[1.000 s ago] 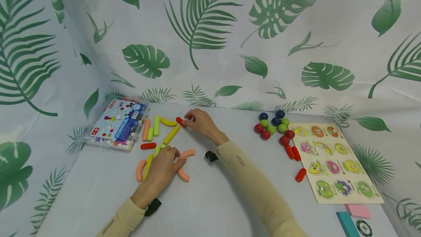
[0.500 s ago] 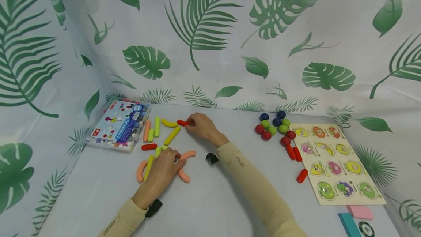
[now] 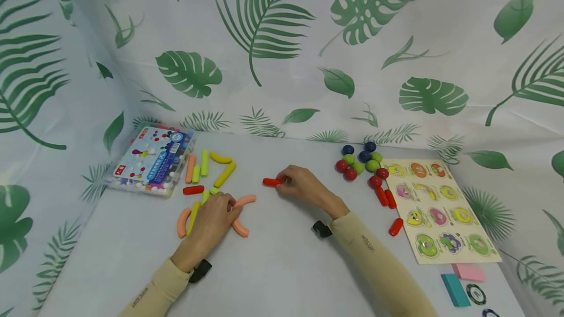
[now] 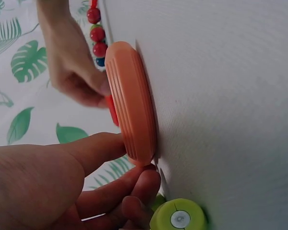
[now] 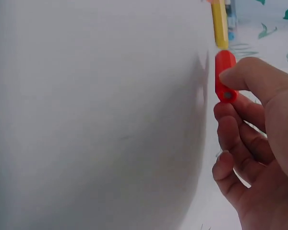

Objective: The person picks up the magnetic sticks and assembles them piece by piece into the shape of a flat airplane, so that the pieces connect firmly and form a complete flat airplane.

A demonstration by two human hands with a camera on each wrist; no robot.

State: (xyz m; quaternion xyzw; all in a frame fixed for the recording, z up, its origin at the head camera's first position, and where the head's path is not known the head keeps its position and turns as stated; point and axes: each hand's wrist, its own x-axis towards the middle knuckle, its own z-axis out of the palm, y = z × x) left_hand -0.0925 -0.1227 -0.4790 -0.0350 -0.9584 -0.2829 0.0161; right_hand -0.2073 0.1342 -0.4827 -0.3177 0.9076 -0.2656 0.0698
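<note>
In the head view, my right hand (image 3: 304, 186) holds a short red magnetic stick (image 3: 270, 181) by one end. The right wrist view shows thumb and fingers pinching this red stick (image 5: 224, 72), whose near end has a small metallic spot. My left hand (image 3: 213, 216) is over the loose pieces at left. Its thumb and fingertips pinch the lower end of a curved orange stick (image 4: 129, 100). A second curved orange stick (image 3: 240, 228) lies just beside that hand. Partly behind the left fingers is a lime-green piece (image 4: 180, 219) with a round metal end.
A clear box (image 3: 152, 160) of magnetic pieces stands back left. Near it lie yellow sticks (image 3: 225, 174), lime sticks (image 3: 204, 162) and another red stick (image 3: 193, 190). At right are coloured balls (image 3: 350, 174), red sticks (image 3: 396, 226), a fruit puzzle board (image 3: 440, 209) and a teal block (image 3: 456, 289).
My right hand has picked up the red stick beside the curved yellow one and carried it right and slightly nearer. My left hand stays at the curved orange stick.
</note>
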